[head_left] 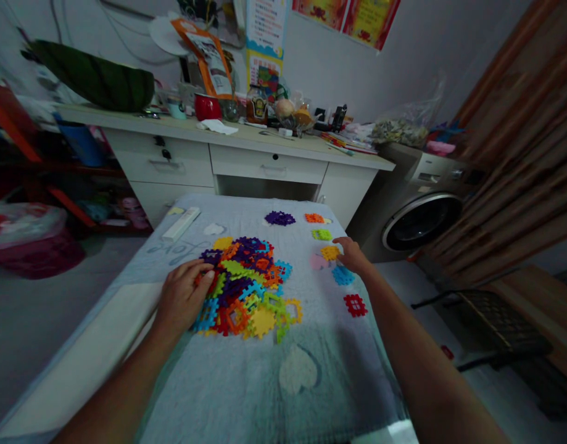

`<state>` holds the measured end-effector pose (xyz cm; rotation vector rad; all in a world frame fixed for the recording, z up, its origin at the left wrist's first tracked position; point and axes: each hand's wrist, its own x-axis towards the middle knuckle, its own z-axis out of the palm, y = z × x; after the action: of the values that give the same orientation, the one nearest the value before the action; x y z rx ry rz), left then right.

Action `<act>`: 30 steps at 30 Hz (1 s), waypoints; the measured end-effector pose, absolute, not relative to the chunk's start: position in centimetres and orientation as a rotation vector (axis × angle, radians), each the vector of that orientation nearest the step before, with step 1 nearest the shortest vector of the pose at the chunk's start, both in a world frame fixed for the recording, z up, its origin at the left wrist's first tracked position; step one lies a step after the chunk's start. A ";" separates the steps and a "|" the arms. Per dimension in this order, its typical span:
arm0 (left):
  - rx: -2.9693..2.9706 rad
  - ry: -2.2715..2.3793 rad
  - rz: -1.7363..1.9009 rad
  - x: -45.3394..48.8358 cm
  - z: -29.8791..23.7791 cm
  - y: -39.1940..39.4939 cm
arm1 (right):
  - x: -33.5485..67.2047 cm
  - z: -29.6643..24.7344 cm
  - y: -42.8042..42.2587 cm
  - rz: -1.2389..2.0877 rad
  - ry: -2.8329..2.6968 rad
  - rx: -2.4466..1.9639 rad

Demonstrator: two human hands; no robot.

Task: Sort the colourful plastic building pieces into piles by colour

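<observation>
A heap of colourful interlocking plastic tiles (246,283) lies in the middle of a table under a pale blue cloth (264,382). My left hand (184,296) rests on the heap's left edge, fingers curled over some tiles. My right hand (352,254) reaches to the right side, fingertips at a yellow tile stack (330,252) and a pink stack (318,262). Sorted little stacks lie around it: purple (279,217), orange (314,217), green (321,234), blue (342,275), red (355,304).
A white remote-like bar (181,223) lies at the cloth's far left. Behind the table stands a cluttered white desk (264,160) with drawers. A washing machine (419,216) is at the right, a dark chair (496,327) beside the table's right edge.
</observation>
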<state>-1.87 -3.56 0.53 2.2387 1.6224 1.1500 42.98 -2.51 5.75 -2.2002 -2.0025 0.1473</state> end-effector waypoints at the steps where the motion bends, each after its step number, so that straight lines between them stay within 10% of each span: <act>1: 2.236 1.626 1.150 -1.9 0.5 -3.6 | 42.7 5.7 -2.5 0.141 -1.971 -2.220; 30: 2.247 1.600 1.173 -1.5 1.0 -4.0 | 39.0 4.7 -2.1 -0.045 -1.677 -2.359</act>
<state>-1.52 -3.97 0.98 2.2474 1.6005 1.1733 38.98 -2.10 4.67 -2.3593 -1.6772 -0.0450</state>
